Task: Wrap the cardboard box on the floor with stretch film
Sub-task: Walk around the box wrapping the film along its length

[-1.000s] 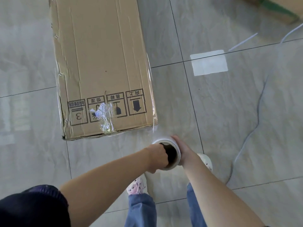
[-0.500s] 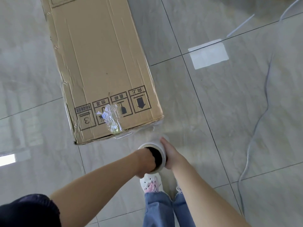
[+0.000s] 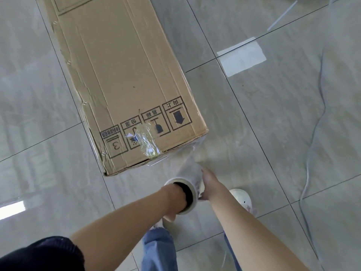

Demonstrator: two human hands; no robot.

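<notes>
1 head-worn wide-angle view looks steeply down and forward from standing height. The person's forearms enter from the bottom edge, the cardboard box (image 3: 125,81) runs to the upper left, and the grey tiled floor (image 3: 293,133) fills the rest of the frame.

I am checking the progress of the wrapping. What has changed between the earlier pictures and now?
The stretch film roll, with both hands, has moved from near the right corner of the cardboard box leftwards along its near end, and more film now stretches from that corner. Unchanged: the left hand stays inside the core, the right hand stays on the roll's outside, and the crumpled film patch remains on top.
</notes>
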